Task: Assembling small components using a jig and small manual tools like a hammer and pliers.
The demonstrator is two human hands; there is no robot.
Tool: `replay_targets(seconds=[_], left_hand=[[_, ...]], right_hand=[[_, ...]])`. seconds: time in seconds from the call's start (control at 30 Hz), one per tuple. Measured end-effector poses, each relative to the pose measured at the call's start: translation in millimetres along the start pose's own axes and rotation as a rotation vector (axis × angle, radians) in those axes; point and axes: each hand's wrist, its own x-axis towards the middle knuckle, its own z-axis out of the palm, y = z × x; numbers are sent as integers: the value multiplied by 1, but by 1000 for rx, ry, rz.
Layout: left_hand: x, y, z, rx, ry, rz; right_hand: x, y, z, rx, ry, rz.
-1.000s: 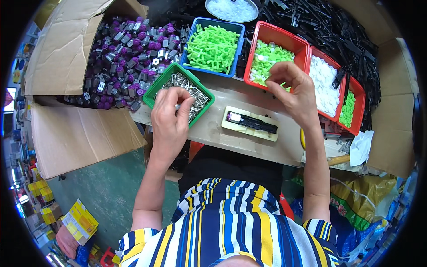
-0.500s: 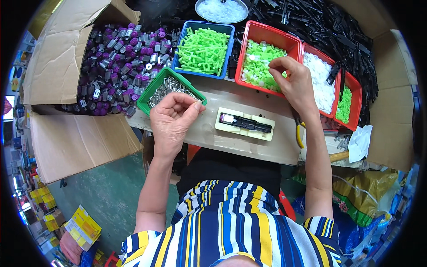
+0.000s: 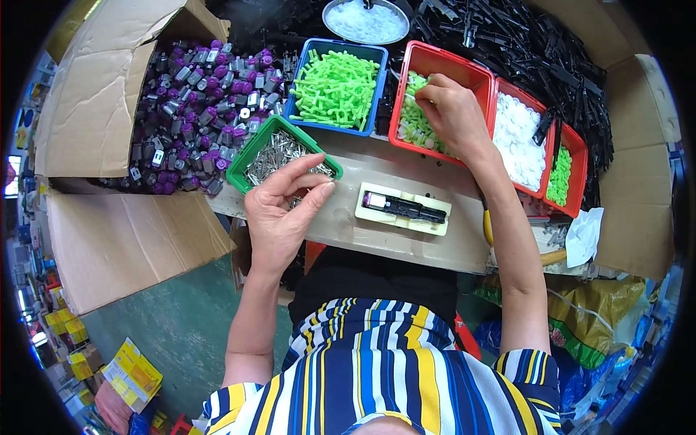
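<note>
Two hands apart, left hand (image 3: 279, 217) at green tray (image 3: 243, 163) edge, right hand (image 3: 453, 116) in red bin (image 3: 442, 61)

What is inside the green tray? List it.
Thin silvery metal pins fill the green tray. The left hand covers its near corner, so the contents there are hidden.

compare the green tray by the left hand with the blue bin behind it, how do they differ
The green tray holds thin silvery metal pins; the blue bin holds chunky bright green plastic pieces. The green tray sits turned at an angle, with the left hand at its near edge; the blue bin lies squarer, and no hand touches it. The blue bin looks somewhat larger. Both are open, rectangular plastic containers on the same worktop.
</note>
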Motion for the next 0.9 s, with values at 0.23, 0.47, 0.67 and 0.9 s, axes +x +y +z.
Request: replay_targets(seconds=[0.23, 0.47, 0.67, 0.9], left_hand=[[-1, 0, 24, 181, -10, 137], [-1, 3, 38, 346, -20, 282], [-4, 2, 41, 352, 8, 301], [-7, 3, 39, 333, -2, 250]], right_hand=[[-14, -1, -6, 107, 99, 105], [4, -3, 3, -158, 8, 59], [-6, -1, 3, -26, 52, 118], [9, -9, 9, -184, 29, 61]])
